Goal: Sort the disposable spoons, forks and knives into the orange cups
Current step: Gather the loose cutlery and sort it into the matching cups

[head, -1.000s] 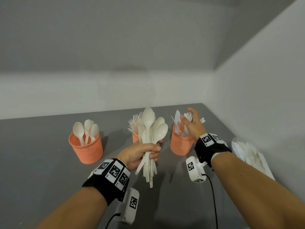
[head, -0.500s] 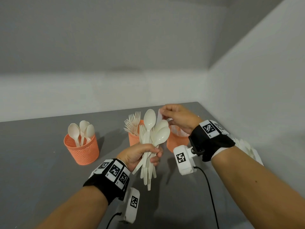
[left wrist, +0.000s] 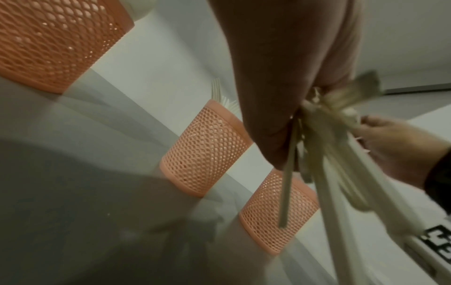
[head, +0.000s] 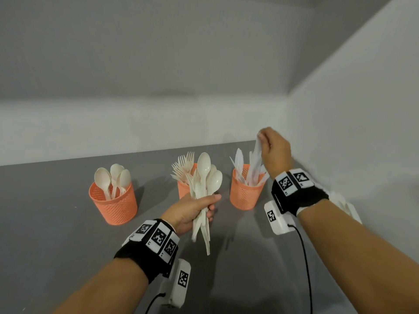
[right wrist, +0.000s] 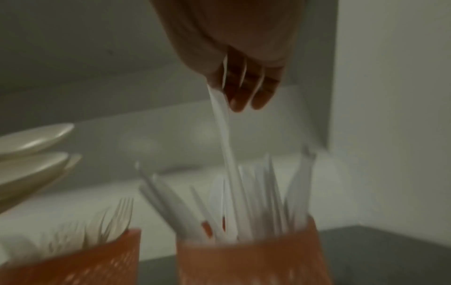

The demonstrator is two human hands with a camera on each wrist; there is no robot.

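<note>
We take the middle cup [head: 184, 189] as our landmark, an orange mesh cup on the grey table [head: 45, 223] with white forks [head: 182, 166] fanned out of its top.

Well to its left stands the spoon cup [head: 114, 205], the same orange mesh, holding several cream spoons [head: 112, 180] bowl-up.

Just in front of the middle cup we see the left hand [head: 190, 211], its fingers curled tight round a bundle of cutlery [head: 204, 193]. Spoon bowls and some fork tines rise above the fist and partly hide the middle cup; the handles hang below it. The left wrist view shows the same fist closed on the handles, though blurred.

To the right of the middle cup stands the knife cup [head: 246, 193], full of white knives [head: 240, 168] leaning outward. Above it the right hand [head: 275, 152] pinches the top end of one knife [head: 257, 162] between thumb and fingertips [right wrist: 240, 98], the other fingers pressed together beside them. The knife hangs down with its lower end among the others inside the cup.

Both wrists wear black bands [head: 297, 191] carrying square black-and-white coded markers; white camera blocks [head: 275, 217] under the wrists bear similar markers and trail black cables. We can read no words or brand anywhere.

Farther right of the knife cup, behind the right forearm, a white tray [head: 350, 211] lies at the table's edge; its contents are too blurred to tell. Plain pale walls [head: 204, 53] meet in a corner behind and to the right of the cups.
</note>
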